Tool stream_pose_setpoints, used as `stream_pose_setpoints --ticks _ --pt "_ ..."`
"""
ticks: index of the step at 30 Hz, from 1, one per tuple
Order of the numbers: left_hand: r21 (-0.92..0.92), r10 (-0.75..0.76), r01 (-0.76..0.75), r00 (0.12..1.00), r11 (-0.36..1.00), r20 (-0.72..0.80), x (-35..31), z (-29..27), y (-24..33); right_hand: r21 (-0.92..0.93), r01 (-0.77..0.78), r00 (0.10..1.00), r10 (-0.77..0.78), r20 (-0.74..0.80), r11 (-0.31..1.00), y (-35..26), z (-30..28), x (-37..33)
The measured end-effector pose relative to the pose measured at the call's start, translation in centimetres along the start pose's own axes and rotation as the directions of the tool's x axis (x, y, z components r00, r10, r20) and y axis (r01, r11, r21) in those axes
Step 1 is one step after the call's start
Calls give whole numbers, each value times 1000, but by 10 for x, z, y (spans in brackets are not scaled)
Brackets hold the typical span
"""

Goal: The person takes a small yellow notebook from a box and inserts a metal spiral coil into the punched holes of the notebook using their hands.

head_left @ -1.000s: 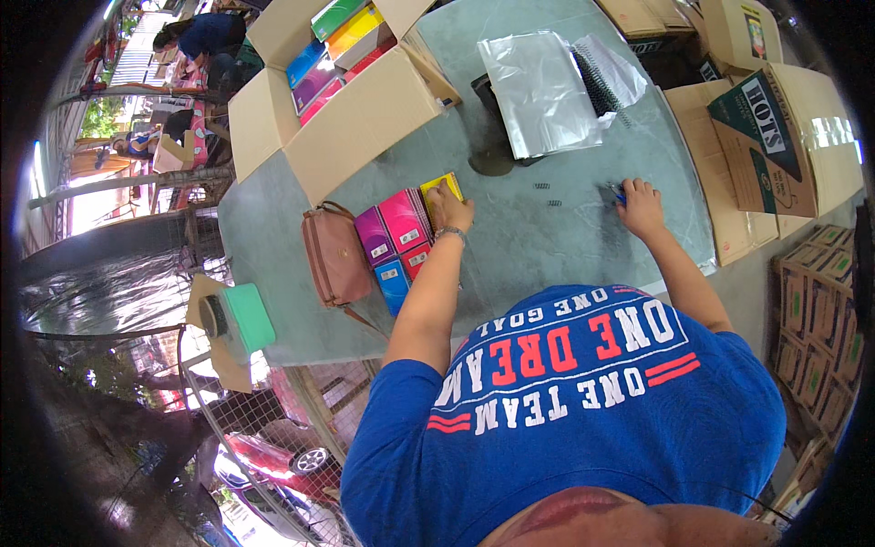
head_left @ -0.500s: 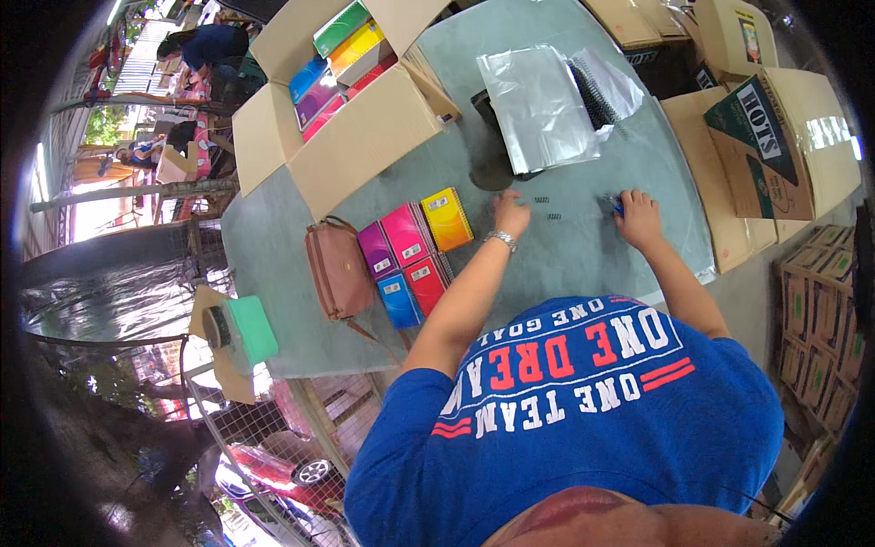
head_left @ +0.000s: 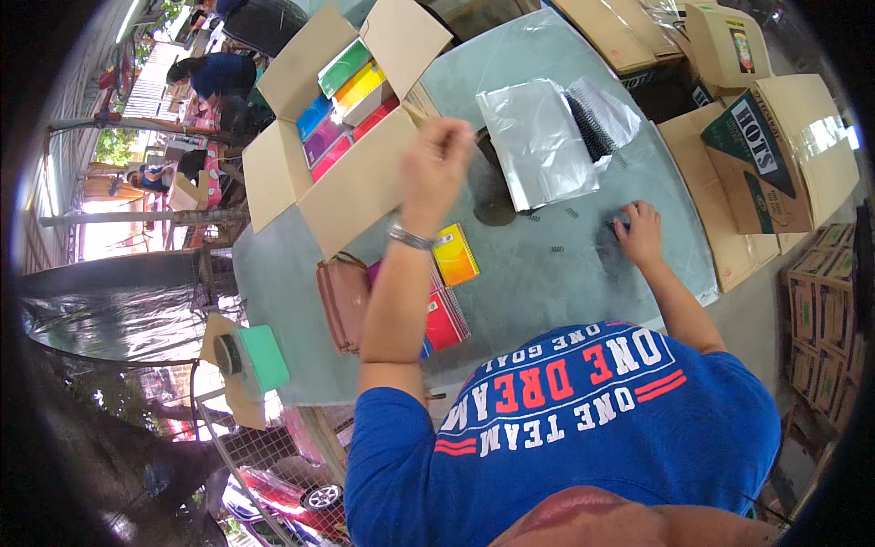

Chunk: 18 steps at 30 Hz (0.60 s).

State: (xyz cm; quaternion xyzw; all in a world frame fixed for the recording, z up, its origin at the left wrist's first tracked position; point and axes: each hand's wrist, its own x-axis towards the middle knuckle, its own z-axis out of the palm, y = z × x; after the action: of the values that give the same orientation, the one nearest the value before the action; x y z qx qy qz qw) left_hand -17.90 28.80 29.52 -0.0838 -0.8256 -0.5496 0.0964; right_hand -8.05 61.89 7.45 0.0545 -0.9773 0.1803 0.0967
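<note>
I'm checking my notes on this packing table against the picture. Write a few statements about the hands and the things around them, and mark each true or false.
1. The left hand is raised above the table, near the open carton of coloured notebooks. True.
2. The right hand is lifted high in the air. False: it rests down on the table.
3. A brown bag lies at the table's edge beside the spiral notebooks. True.
4. The silvery plastic sheet lies inside the open carton. False: it lies on the table, beyond the hands.
5. The left wrist is bare. False: it wears a bracelet.
</note>
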Motion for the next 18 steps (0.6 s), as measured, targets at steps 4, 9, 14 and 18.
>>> stream_pose_setpoints --ticks 4,9,14,18 --pt "415 239 -101 925 904 -296 76 -59 -19 243 7 958 62 -279 970 4 -4 64" --pt "765 348 -129 928 631 -131 127 -123 -84 406 -61 958 168 -234 912 1 5 146" --pt "840 233 -101 972 533 -31 142 -127 -112 345 -285 956 290 37 894 22 44 183" --pt "878 141 -70 990 473 3 148 -119 -119 386 -336 941 286 183 859 44 72 187"
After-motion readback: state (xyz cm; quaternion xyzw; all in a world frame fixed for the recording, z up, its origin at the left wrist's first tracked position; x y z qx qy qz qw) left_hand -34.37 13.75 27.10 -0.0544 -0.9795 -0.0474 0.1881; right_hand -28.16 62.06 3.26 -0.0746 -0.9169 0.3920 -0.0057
